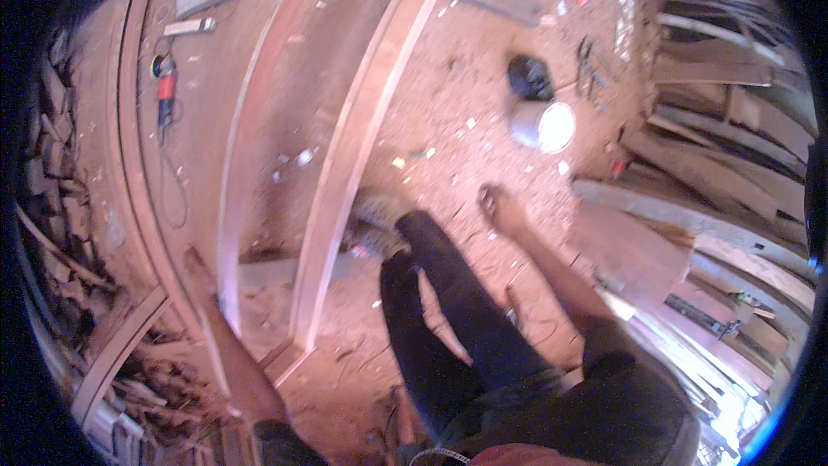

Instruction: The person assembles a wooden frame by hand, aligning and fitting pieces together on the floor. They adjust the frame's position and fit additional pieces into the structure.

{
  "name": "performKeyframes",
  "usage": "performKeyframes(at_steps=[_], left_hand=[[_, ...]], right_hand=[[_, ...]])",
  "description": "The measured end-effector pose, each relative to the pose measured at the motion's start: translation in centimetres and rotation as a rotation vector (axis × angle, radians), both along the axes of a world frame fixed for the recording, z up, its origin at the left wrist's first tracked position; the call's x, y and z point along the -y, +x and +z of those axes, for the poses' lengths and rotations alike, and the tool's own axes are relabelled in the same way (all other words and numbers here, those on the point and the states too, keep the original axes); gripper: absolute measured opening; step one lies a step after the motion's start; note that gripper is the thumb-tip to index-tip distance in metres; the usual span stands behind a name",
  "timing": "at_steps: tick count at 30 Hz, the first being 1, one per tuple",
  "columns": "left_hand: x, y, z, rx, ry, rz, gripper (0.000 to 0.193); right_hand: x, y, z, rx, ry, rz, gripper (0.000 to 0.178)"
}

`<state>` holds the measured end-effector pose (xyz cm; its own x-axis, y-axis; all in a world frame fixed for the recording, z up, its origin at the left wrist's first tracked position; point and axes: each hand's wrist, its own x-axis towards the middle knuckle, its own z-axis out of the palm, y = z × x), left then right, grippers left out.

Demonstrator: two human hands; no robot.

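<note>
A long wooden frame of reddish-brown boards runs away from me on the left, resting on a pale timber piece. Beside its left board, my left hand reaches forward with fingers stretched out, close to or touching the wood; the exact contact is blurred. Over the dirt floor, right of the frame, hangs my right hand, its fingers curled in. A small pale spot shows at those fingers, too small to name. My shoe is by the frame's right board.
A red and black angle grinder with a cord lies left of the frame. Ahead on the right are a white bucket and a black plastic bag. Stacked planks line the right side; wood offcuts line the left.
</note>
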<state>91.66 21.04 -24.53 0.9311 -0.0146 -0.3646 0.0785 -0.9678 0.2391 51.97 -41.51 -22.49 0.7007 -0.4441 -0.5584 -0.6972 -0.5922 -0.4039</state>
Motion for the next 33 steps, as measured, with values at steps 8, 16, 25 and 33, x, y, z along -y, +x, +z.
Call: performKeyframes(at_steps=[8,16,25,33], left_hand=[[1.1,0.7,1.0,-0.051,-0.223,0.188,0.074],[2.6,2.9,1.0,-0.01,-0.211,0.075,0.063],[2.4,2.5,-0.4,-0.04,-0.405,0.184,0.06],[-0.8,3.8,4.1,-0.205,-0.459,0.199,0.073]], right_hand=[[-11.5,-2.8,5.4,-0.088,0.37,-0.101,0.029],[-17.2,-1.0,5.4,0.13,0.461,-0.128,0.024],[-11.4,0.1,3.6,0.103,0.374,-0.297,0.036],[-12.2,4.8,-17.7,0.365,0.202,-0.251,0.043]])
